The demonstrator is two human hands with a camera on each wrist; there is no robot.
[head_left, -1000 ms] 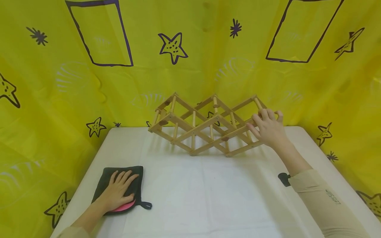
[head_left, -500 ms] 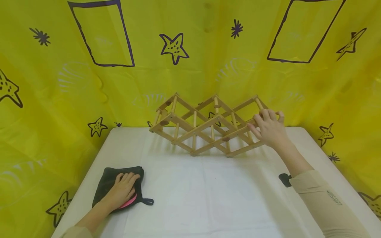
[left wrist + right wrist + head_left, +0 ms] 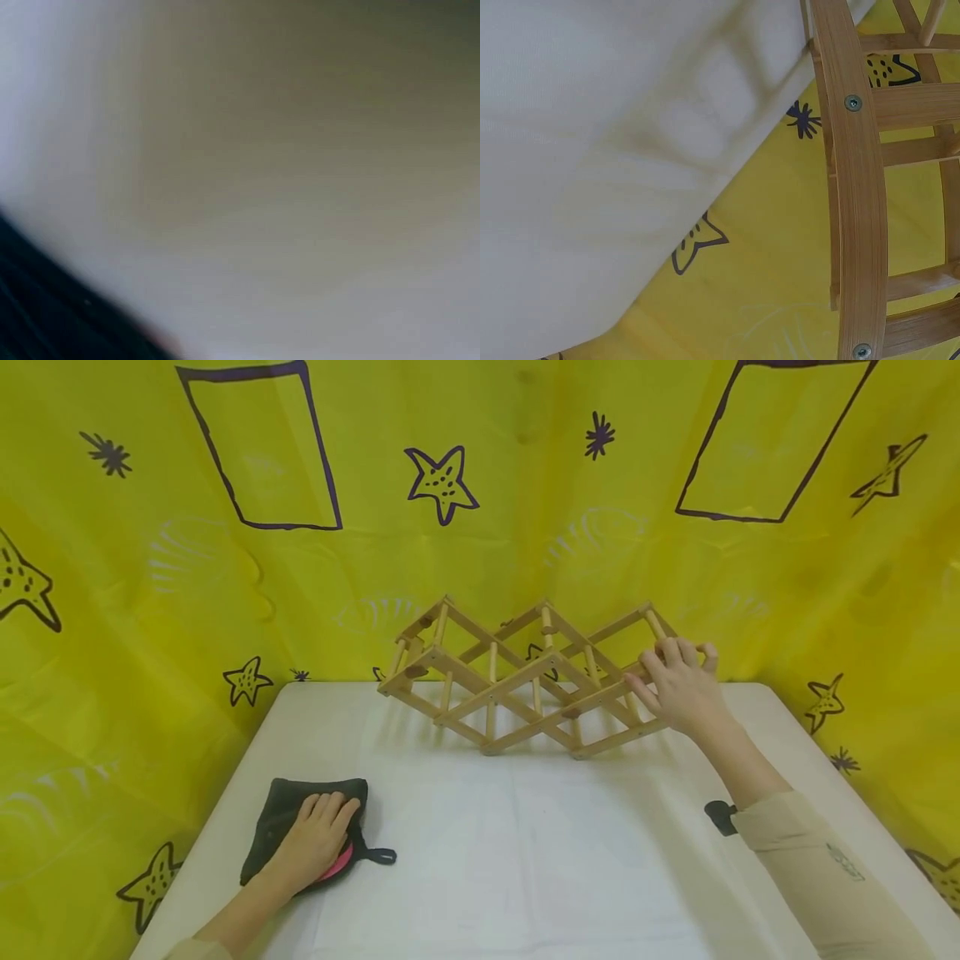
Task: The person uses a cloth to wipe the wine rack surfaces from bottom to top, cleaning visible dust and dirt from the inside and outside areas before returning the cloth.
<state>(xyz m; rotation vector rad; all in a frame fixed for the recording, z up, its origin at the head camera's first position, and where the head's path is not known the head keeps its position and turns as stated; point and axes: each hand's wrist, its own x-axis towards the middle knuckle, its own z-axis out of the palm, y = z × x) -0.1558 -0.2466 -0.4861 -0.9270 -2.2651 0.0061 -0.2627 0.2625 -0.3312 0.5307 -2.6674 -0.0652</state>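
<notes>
My left hand (image 3: 315, 839) rests on a black square pot holder (image 3: 285, 802) at the table's front left, with its fingers bent and gripping the fabric. A pink patch shows beside the palm, and a small black loop sticks out to the right. The left wrist view is mostly blur, with a dark fabric edge (image 3: 45, 300) in its lower corner. At the far side stands a folding wooden wine rack (image 3: 492, 696) of crossed slats and dowels. My right hand (image 3: 684, 685) holds its right end, thumb in front and fingers over the top. Slats (image 3: 861, 202) fill the right of the right wrist view.
The white-covered table (image 3: 525, 860) lies under everything. Behind and around it hangs a yellow curtain (image 3: 510, 543) with starfish prints, close behind the rack. A small black device (image 3: 720, 817) is at my right wrist.
My left hand's fingers, spread flat on the pot holder before, have curled into it. The pot holder has shifted slightly right and away from me. The right hand and rack have stayed put.
</notes>
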